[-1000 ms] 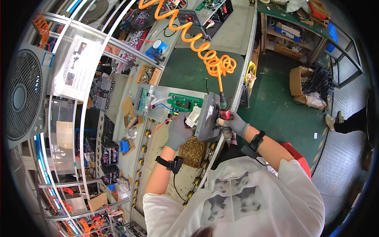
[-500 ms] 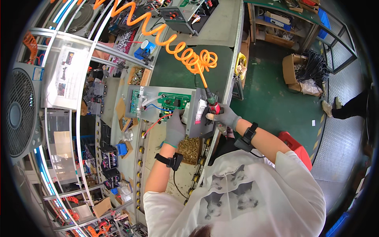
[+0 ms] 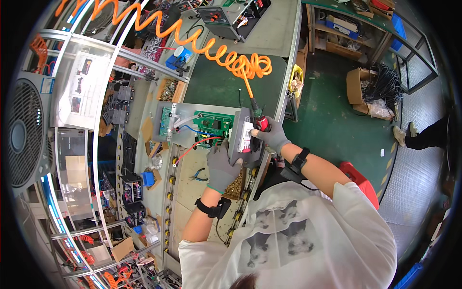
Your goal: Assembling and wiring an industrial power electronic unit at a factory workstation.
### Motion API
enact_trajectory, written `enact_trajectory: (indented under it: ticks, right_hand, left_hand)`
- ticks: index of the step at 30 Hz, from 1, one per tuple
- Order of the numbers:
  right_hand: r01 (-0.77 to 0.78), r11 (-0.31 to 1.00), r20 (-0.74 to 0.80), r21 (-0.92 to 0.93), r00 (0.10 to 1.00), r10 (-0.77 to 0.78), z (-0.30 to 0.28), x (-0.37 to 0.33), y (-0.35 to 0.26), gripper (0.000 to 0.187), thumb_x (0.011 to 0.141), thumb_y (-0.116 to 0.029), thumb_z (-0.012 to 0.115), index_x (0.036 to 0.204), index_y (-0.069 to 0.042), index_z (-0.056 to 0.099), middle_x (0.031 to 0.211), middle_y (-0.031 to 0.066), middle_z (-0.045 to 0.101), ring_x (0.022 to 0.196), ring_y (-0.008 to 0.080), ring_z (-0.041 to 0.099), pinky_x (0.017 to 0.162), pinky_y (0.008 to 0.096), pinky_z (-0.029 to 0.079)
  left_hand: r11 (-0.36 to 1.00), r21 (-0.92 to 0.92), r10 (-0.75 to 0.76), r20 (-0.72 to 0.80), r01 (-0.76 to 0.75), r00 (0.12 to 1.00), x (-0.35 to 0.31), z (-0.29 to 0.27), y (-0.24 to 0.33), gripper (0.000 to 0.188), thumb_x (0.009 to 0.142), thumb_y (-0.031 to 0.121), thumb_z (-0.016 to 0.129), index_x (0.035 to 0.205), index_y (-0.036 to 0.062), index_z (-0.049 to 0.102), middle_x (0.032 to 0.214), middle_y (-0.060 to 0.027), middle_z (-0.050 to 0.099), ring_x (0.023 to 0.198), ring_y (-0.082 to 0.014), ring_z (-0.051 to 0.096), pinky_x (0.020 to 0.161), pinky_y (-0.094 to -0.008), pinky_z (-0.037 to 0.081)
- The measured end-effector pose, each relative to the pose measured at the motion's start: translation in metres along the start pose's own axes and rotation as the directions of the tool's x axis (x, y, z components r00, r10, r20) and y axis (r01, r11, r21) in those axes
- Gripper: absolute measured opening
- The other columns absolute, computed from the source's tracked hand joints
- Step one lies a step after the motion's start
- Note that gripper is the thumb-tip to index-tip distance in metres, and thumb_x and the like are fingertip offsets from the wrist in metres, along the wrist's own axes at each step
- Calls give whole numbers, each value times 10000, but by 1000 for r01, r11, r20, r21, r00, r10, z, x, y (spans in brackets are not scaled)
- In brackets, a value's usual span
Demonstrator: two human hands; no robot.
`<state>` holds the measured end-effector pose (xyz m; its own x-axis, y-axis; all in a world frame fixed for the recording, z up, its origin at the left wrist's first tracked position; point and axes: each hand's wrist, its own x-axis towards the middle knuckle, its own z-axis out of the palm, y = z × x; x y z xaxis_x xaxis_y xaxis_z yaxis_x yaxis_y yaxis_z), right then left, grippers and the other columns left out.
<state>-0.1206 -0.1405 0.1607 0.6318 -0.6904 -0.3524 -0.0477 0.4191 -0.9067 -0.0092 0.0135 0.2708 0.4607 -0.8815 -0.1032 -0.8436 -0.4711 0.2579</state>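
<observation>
My right hand [image 3: 274, 136], in a grey glove, is closed round a red and black air screwdriver [image 3: 260, 121]. The tool hangs on an orange coiled hose [image 3: 226, 58], against the outer side of a grey end panel [image 3: 244, 139]. That panel stands at the right end of an open metal chassis [image 3: 180, 139] holding a green circuit board [image 3: 211, 126] and loose red and blue wires. My left hand [image 3: 222, 167], also gloved, grips the panel's near left edge, its thumb at the lower corner; the fingertips are partly hidden among the parts.
Small pliers [image 3: 198, 175] lie near my left hand, and a box of brass-coloured screws [image 3: 234, 187] sits under my wrist. A roller track [image 3: 169, 212] runs along the left. A second metal unit [image 3: 231, 21] stands at the far end. At right is a carton of black cables [image 3: 358, 91].
My left hand has shifted toward me and to the right, down to the panel's near edge, uncovering the pliers. My right hand keeps the screwdriver at the panel, raised slightly.
</observation>
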Motion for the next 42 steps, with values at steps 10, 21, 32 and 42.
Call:
enact_trajectory:
  ticks: [10,21,32,42]
  right_hand:
    - [-50,999,98,-6,994,51,-8,1,-8,718,675,-251,845,1268,-20,513,1041,68,627,910,139,581,834,284,472]
    - [-56,993,45,-106,997,61,-42,-26,-7,398,765,-116,759,1119,-52,590,858,-34,580,718,54,509,623,237,432]
    - [137,905,375,404,877,-300,-14,-130,-80,533,666,-334,806,1029,-81,509,937,87,575,864,214,559,825,352,455]
    - [862,101,788,-498,497,-363,16,-159,-177,350,724,-242,723,970,-21,610,965,153,598,820,333,603,721,414,489]
  left_hand:
    - [992,100,-55,-222,79,973,-11,0,16,756,633,261,725,1313,68,457,1101,-158,607,1109,-365,476,976,-483,319]
    - [981,-54,-194,-244,186,950,-27,6,24,691,656,310,731,1270,92,503,1156,-144,580,1182,-331,439,987,-524,285]
    - [497,-861,93,-73,-110,993,-57,17,84,673,654,272,757,1215,18,486,1081,-206,605,992,-392,581,831,-425,482]
    - [879,-476,13,54,14,998,-98,18,40,294,782,211,579,1066,135,582,795,-96,611,643,-293,625,551,-402,486]
